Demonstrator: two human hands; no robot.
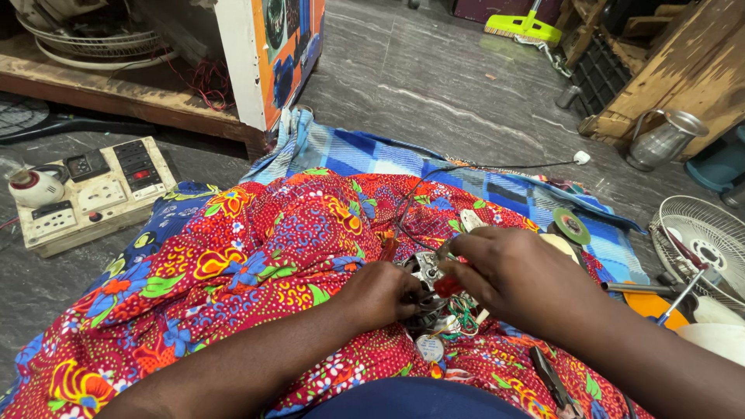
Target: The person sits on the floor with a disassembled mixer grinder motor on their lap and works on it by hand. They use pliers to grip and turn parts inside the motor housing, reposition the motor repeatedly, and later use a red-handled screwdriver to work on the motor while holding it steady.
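- Metal motor part [424,271] is lying on the red floral cloth [256,256] over the lap, between both hands, with green and white wires [463,314] trailing from it.
- Left hand [378,293] is gripping the part from the left side, fingers curled together against it, apparently steadying it.
- Right hand [516,275] is coming in from the right, fingertips pinching a small red-handled tool [448,285] whose tip is pointing at the part; the tip itself is hidden.
- A black cable [497,166] is running from the part across the blue checked cloth [372,151] to a white plug [581,157] on the floor.
- A round capacitor-like piece [429,348] is lying just below the part; pliers [552,380] are lying near the right forearm, within reach.
- A green disc [572,226] is resting beyond the right hand.
- A fan grille [702,248] is sitting at far right, with a screwdriver [683,293] just beside it.
- A switchboard [97,194] with a bulb [32,186] is sitting on the floor well to the left.
- A steel jug [666,140] and a broom [524,27] are standing far off.
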